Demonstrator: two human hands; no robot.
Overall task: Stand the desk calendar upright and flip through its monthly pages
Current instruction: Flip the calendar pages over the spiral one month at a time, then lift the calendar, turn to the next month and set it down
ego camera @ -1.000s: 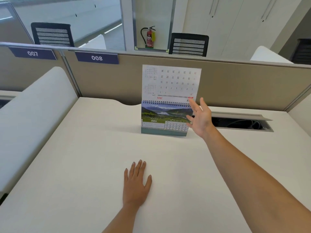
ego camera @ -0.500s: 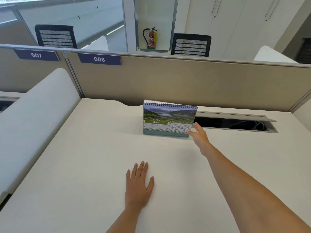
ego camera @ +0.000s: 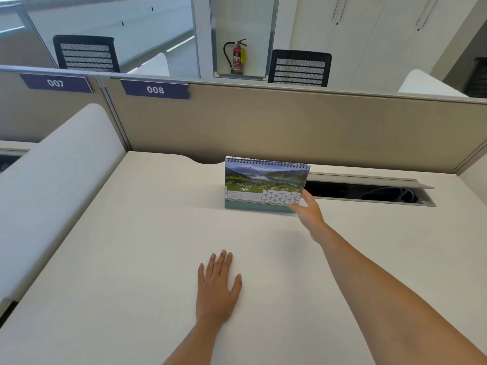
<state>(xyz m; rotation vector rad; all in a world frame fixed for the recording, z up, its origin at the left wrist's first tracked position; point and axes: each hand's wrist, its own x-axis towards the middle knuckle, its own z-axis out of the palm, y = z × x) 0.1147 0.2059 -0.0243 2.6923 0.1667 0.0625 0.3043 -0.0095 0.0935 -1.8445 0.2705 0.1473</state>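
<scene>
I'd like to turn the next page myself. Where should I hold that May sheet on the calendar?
Probably the lower right corner of the May sheet, coming from the right, where the right hand already is. The spiral binds the top edge, so the bottom edge is free to lift up and over.

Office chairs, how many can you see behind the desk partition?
2 clear ones: one black mesh chair far left by the glass, another right of the fire extinguisher. A dark shape at the far right edge may be a third.
</scene>
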